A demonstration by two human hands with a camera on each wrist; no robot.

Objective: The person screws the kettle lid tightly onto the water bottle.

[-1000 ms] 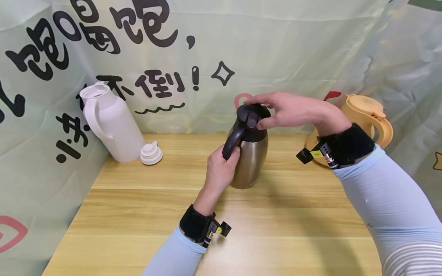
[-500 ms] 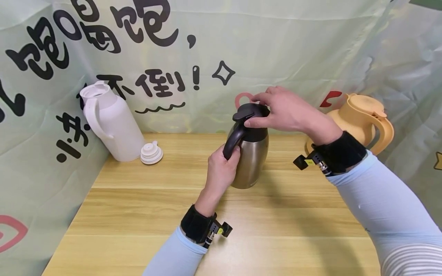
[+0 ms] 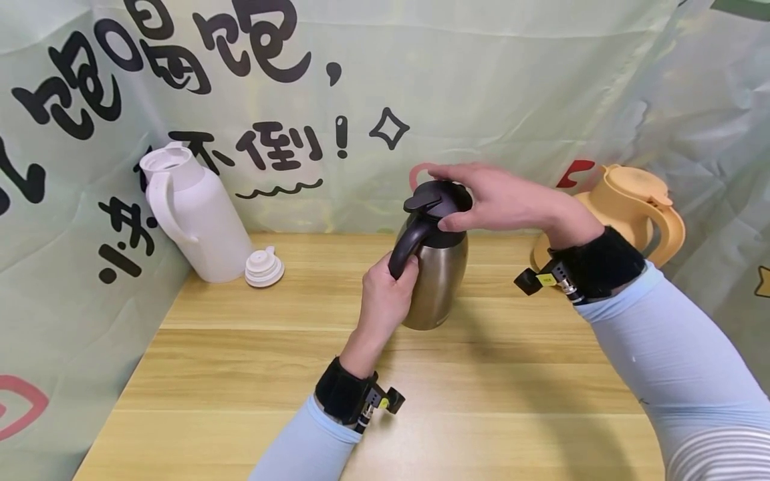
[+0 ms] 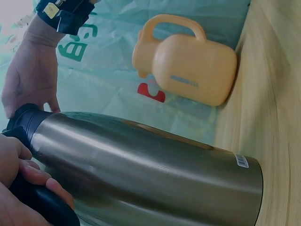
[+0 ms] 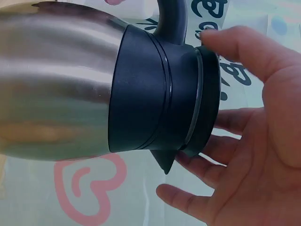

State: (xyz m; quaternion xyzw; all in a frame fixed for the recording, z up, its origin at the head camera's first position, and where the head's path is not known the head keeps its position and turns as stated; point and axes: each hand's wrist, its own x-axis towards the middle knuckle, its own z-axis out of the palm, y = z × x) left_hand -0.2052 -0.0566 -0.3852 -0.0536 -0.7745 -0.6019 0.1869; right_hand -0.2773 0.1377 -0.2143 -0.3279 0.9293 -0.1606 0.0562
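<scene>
A steel vacuum jug (image 3: 438,284) with a black collar and handle (image 3: 410,244) stands upright on the table. My left hand (image 3: 386,292) grips that handle, its fingers curled round it in the left wrist view. Across the top lies my right hand (image 3: 505,197), thumb on the near edge of the black lid (image 3: 448,197) and fingers on its far side. The right wrist view shows thumb and fingers spread round the lid (image 5: 207,99), with the pointed spout (image 5: 163,161) below. The lid's tab (image 3: 423,202) points left, off the handle's line.
At the back left a white jug (image 3: 207,220) stands with its top uncovered, and a white stopper (image 3: 263,268) lies beside it. An orange jug (image 3: 631,200) stands at the back right, partly behind my right wrist. Printed cloth (image 3: 511,80) hangs behind the wooden table (image 3: 240,394).
The lid has turned, its tab swinging left from its place near the handle. My right hand twisted with it, then shifted back round the lid. My left hand has stayed on the handle.
</scene>
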